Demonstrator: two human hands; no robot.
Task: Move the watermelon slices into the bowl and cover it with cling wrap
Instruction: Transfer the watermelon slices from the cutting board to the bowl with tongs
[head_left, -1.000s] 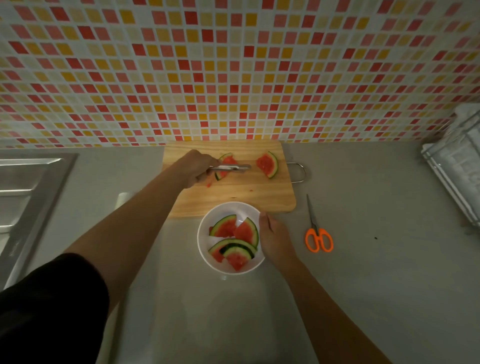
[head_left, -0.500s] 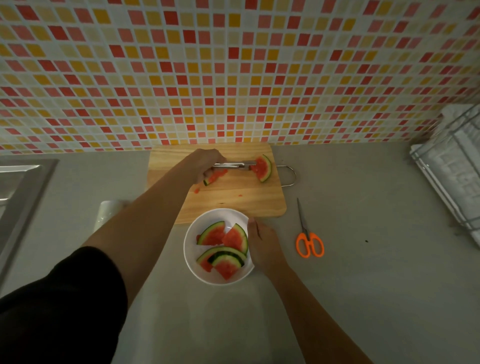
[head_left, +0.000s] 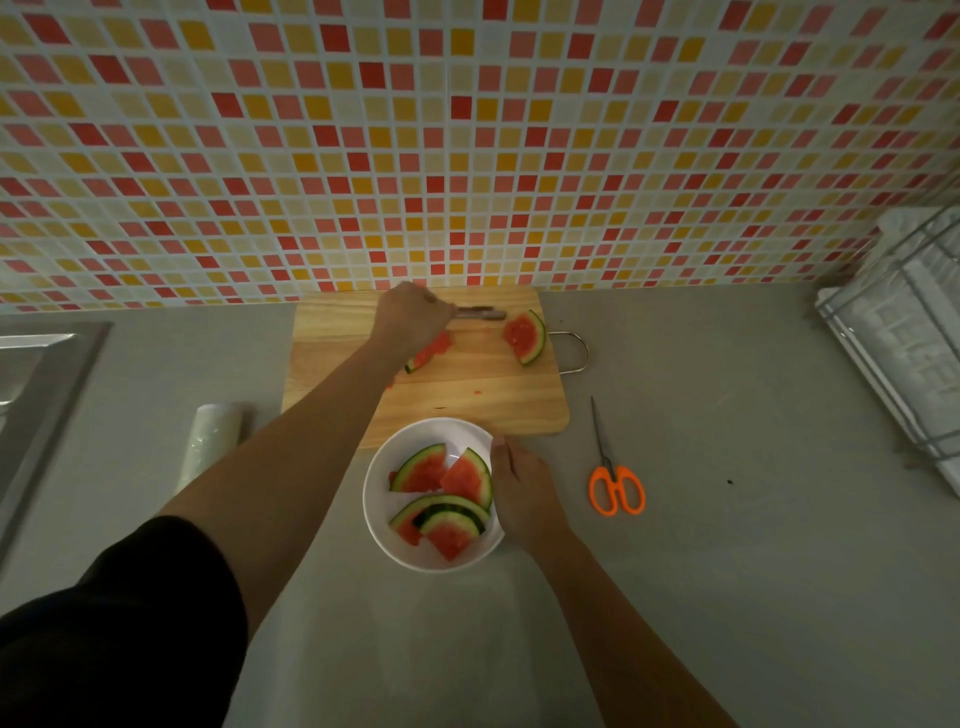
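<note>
slices: four lie piled in the bowl, overlapping. two more wait on the board, at 12 o'clock from the bowl. the right slice sits at the board's 2 o'clock. the left slice lies flat beside the wrist, partly hidden by it.
left hand: fingers curled round the tongs, which point to 3 o'clock. their tips stop just short of the right slice. whether the tongs' arms are parted cannot be told.
right hand: cupped on the bowl's rim at 3 o'clock, thumb along the edge, steadying it.
change: a second ago the tongs lay over the left slice. half a second ago their tips met the right slice. now they sit just off it, with nothing lifted, and the count in the bowl is unchanged. judged: the pick has switched to the right slice and no grip is made yet, so two transfers remain before wrapping.
wrap: roll lying on the tabletop at 9 o'clock from the bowl, untouched.
scissors: orange-handled, at 3 o'clock, past the right hand.
sink at far 9 o'clock; rack at far 2 o'clock; tiled wall behind the board.
</note>
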